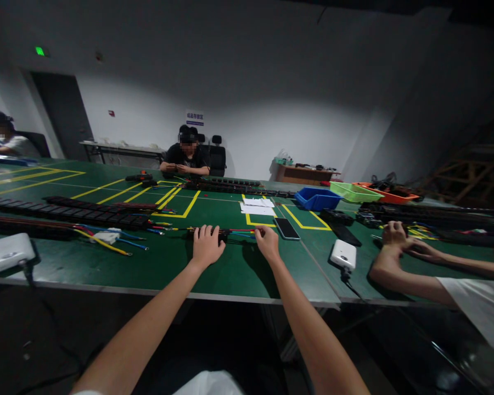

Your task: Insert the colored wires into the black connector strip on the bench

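Note:
My left hand (208, 245) lies over a short black part (189, 235) on the table, with its fingers curled down onto it. Coloured wires come out of this part on both sides. At its right end, the blue and red wires (242, 232) run to my right hand (267, 241), whose thumb and fingers pinch their tips. My left palm hides most of the black part. A dark phone (287, 229) lies just right of my right hand, and white papers (257, 207) are behind it.
Long black segmented strips (99, 213) with loose wires lie to the left. White boxes with cables (343, 255) stand near the front edge. Blue (318, 199), green (354, 192) and orange bins (389, 193) are back right. A co-worker's hands (399, 237) work at right; another person (189, 153) sits opposite.

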### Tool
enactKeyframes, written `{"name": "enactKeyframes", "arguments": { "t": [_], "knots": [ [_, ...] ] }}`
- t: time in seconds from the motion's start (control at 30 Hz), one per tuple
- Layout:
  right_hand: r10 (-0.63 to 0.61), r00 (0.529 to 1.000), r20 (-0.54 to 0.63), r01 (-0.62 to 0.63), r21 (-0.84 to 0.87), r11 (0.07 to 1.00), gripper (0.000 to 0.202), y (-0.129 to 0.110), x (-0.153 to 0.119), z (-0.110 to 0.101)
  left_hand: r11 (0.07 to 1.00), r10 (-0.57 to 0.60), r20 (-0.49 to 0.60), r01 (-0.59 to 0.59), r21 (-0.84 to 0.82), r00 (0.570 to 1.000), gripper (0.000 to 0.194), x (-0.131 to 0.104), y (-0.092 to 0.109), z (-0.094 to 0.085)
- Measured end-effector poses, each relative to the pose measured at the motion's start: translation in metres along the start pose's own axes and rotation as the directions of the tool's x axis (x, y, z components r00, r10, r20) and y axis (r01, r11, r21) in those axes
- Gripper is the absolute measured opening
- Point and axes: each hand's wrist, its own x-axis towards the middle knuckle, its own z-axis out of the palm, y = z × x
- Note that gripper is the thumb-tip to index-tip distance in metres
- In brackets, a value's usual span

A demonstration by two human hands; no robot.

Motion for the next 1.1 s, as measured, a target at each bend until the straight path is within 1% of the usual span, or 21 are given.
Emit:
{"name": "enactKeyframes", "arguments": {
  "t": [0.1,0.17,0.23,0.33,0.4,0.43,0.53,0.67,0.8,0.9,1.0,1.1],
  "knots": [
    [-0.061,0.997,-0.044,0.064,0.059,0.996,0.034,-0.0005,0.0016,0.0006,1.000,0.003,0.004,-0.003,0.004,1.000,0.054,-0.0002,-0.0003,0.0004],
    [-0.075,0.996,-0.041,0.077,0.055,0.995,0.034,-0.0002,0.0018,0.0011,1.000,0.001,0.010,-0.001,0.007,1.000,0.054,-0.0001,-0.0005,0.0000],
    [-0.040,0.999,-0.006,0.040,0.003,0.999,0.032,0.0008,0.0011,0.0018,1.000,0.002,0.013,-0.002,0.008,1.000,0.053,0.0000,-0.0006,-0.0005],
    [0.070,0.992,0.106,-0.057,-0.117,0.991,0.025,0.0030,-0.0012,0.0023,1.000,0.004,0.012,-0.004,0.000,1.000,0.053,0.0001,-0.0004,-0.0014],
    [0.104,0.982,0.159,-0.076,-0.174,0.982,0.024,0.0037,-0.0025,0.0019,1.000,0.001,0.017,0.000,-0.013,1.000,0.053,0.0001,-0.0003,-0.0021],
    [0.103,0.980,0.167,-0.071,-0.186,0.980,0.024,0.0038,-0.0028,0.0016,1.000,-0.001,0.022,0.001,-0.021,1.000,0.053,0.0002,-0.0002,-0.0025],
    [0.091,0.987,0.130,-0.067,-0.174,0.982,0.023,0.0029,-0.0028,0.0003,0.999,-0.001,0.030,0.002,-0.037,1.000,0.052,0.0005,-0.0005,-0.0036],
    [0.067,0.995,0.070,-0.061,-0.086,0.994,0.023,0.0017,-0.0013,-0.0005,1.000,0.002,0.033,-0.002,-0.028,0.999,0.053,0.0008,-0.0010,-0.0036],
    [0.001,1.000,0.028,-0.001,0.021,1.000,0.028,0.0026,0.0009,-0.0002,1.000,0.002,0.024,-0.002,-0.024,1.000,0.053,0.0005,-0.0012,-0.0007],
    [-0.042,0.999,0.002,0.042,0.056,0.998,0.031,0.0037,0.0026,0.0004,1.000,-0.004,-0.003,0.004,-0.016,1.000,0.053,0.0000,-0.0010,0.0023],
    [-0.072,0.997,0.004,0.072,0.066,0.995,0.034,0.0046,0.0032,0.0017,1.000,-0.006,-0.004,0.006,-0.015,1.000,0.052,-0.0001,-0.0009,0.0036],
    [-0.097,0.995,0.020,0.096,0.042,0.994,0.039,0.0055,0.0026,0.0036,1.000,-0.003,0.004,0.003,-0.023,1.000,0.052,0.0001,-0.0011,0.0026]
  ]
}}
